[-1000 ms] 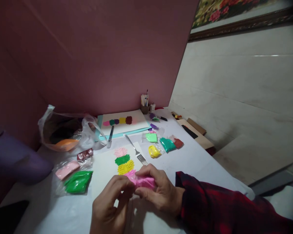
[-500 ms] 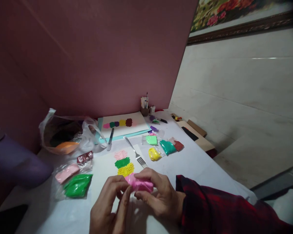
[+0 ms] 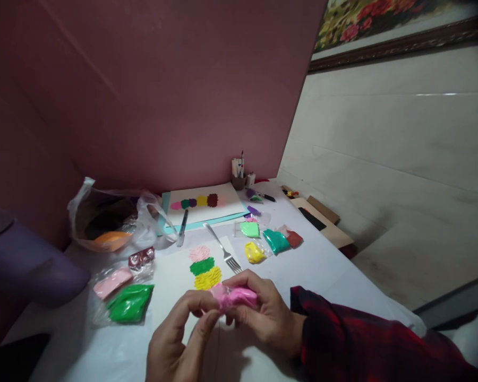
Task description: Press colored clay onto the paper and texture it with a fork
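Note:
My right hand (image 3: 265,315) grips a small clear bag of bright pink clay (image 3: 235,296) just above the table. My left hand (image 3: 179,339) pinches the bag's left end with thumb and fingers. Right behind the bag lies a white sheet (image 3: 175,278) bearing a column of textured clay patches: pale pink, green, yellow (image 3: 207,277). A metal fork (image 3: 223,248) rests beside that column, tines toward me.
Bags of green (image 3: 129,302), pale pink (image 3: 112,281) and dark red clay lie at the left, yellow (image 3: 254,252), teal and light green bags at the right. A plastic bag (image 3: 111,223), a second sheet with clay patches (image 3: 201,204), a pen and a pen cup (image 3: 237,178) stand farther back.
Both hands keep working the pink bag in the same spot; my left fingers have shifted along its end. The view drifted slightly.

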`<state>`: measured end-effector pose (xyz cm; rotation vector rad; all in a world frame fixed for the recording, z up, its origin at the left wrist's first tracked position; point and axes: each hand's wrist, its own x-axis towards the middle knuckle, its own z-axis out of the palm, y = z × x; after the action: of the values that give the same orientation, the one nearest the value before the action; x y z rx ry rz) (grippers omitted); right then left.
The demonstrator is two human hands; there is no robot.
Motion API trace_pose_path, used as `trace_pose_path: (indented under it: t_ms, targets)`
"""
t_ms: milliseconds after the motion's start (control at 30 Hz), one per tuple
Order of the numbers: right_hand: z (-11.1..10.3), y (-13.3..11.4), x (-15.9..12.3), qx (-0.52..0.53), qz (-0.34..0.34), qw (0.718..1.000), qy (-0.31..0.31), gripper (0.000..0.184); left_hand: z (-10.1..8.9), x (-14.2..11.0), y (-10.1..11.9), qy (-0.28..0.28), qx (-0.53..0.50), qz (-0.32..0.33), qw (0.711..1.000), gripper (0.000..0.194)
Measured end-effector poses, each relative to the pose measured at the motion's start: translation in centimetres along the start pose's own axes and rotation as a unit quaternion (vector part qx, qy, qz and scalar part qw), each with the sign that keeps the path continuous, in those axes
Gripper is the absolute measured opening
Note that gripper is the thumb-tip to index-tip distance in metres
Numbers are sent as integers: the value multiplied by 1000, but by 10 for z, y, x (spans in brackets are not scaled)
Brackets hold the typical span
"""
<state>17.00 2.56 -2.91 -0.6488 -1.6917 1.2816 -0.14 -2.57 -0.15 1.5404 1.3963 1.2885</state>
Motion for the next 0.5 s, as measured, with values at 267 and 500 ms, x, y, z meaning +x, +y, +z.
trace_pose_path:
  t_ms: [267, 500]
  targets:
    - [-3, -4, 1, -98, -146, 984, 19, 29, 1, -2, -8, 15, 24, 86, 996, 7]
    - [-3, 0, 0, -162, -237, 958, 25, 37, 0, -2, -12, 23, -4, 125, 992, 15]
